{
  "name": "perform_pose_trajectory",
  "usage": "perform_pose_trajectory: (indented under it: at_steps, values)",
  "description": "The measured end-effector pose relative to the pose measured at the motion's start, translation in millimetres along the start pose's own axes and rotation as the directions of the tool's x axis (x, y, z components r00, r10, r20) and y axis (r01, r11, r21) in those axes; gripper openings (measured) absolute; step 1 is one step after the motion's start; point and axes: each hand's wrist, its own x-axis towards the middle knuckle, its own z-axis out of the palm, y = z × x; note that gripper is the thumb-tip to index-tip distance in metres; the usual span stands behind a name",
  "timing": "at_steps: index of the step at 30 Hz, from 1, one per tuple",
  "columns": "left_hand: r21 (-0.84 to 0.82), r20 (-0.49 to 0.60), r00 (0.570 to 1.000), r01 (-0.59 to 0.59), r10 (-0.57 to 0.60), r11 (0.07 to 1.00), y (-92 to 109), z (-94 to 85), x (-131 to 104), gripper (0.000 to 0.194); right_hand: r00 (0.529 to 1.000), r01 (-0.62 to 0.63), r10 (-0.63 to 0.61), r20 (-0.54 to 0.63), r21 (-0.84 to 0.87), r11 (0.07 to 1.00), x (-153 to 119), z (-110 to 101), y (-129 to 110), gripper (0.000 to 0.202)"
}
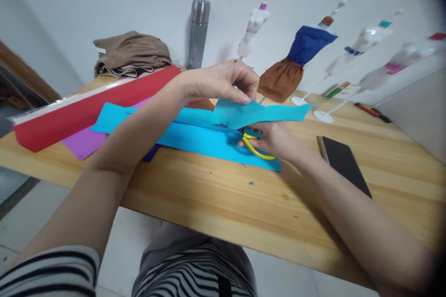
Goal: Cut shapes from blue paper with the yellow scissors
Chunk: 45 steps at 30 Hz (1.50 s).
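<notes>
A long light blue sheet [209, 140] lies along the wooden table, partly cut lengthwise. My left hand [232, 82] pinches a raised strip of it [268, 113] from above, lifting it over the blades. Under that strip my right hand [275, 139] is closed on yellow-handled scissors [256, 149], which point left into the sheet. The blades are partly hidden by the strip, and they look slightly parted. My left forearm crosses over the left part of the sheet.
Red material [83, 113], purple sheet [85, 141] and brown cloth [134, 53] lie left. A flask [199, 32] stands behind. Small mannequins, one in a blue and brown outfit [310, 46], stand at the back right. A black phone [344, 164] lies right.
</notes>
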Motion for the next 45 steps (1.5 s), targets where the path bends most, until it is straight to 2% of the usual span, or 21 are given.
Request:
perform_pose_trajectory:
  at_steps: [5,9,13,19,24,27,30,39,45]
  values:
    - [0.055,-0.019,0.998,0.053,-0.052,0.997,2.1,1.4,1.9,0.018,0.998,0.058,-0.059,0.029,0.041,0.997,4.5,-6.0,-6.6,0.031]
    - [0.075,-0.036,0.997,0.069,-0.066,0.995,5.5,3.8,2.4,0.011,0.997,0.058,-0.063,0.041,0.101,0.993,7.6,-9.1,-10.2,0.043]
    - [0.105,-0.026,0.994,0.107,-0.104,0.989,9.5,5.9,2.3,0.022,0.998,0.051,-0.056,0.03,0.137,0.989,10.5,-11.3,-15.5,0.056]
    - [0.134,-0.023,0.987,0.162,-0.161,0.978,15.9,6.8,3.3,0.01,0.997,0.073,-0.074,0.003,0.171,0.983,11.4,-8.2,-15.5,0.06]
    - [0.126,-0.024,0.993,0.115,-0.113,0.985,7.5,4.1,3.9,0.01,0.996,0.086,-0.09,0.018,0.171,0.982,9.1,-3.6,-6.6,0.05]
    - [0.119,-0.004,0.998,0.057,-0.057,0.991,-1.8,1.4,3.8,0.018,0.996,0.068,-0.074,0.041,0.13,0.989,7.7,-5.0,-5.4,0.041]
    - [0.102,-0.006,0.998,0.058,-0.058,0.993,-6.4,0.2,3.7,0.025,0.996,0.048,-0.055,0.074,0.086,0.995,7.1,-8.5,-8.1,0.031]
    - [0.073,-0.026,0.996,0.085,-0.084,0.994,-4.4,0.7,3.2,0.023,0.994,-0.002,0.001,0.107,0.01,1.0,8.3,-10.1,-9.5,0.009]
    - [0.069,-0.024,0.995,0.099,-0.098,0.993,-0.7,1.2,1.8,0.01,0.994,-0.009,0.011,0.111,-0.019,1.0,8.4,-10.9,-11.6,0.005]
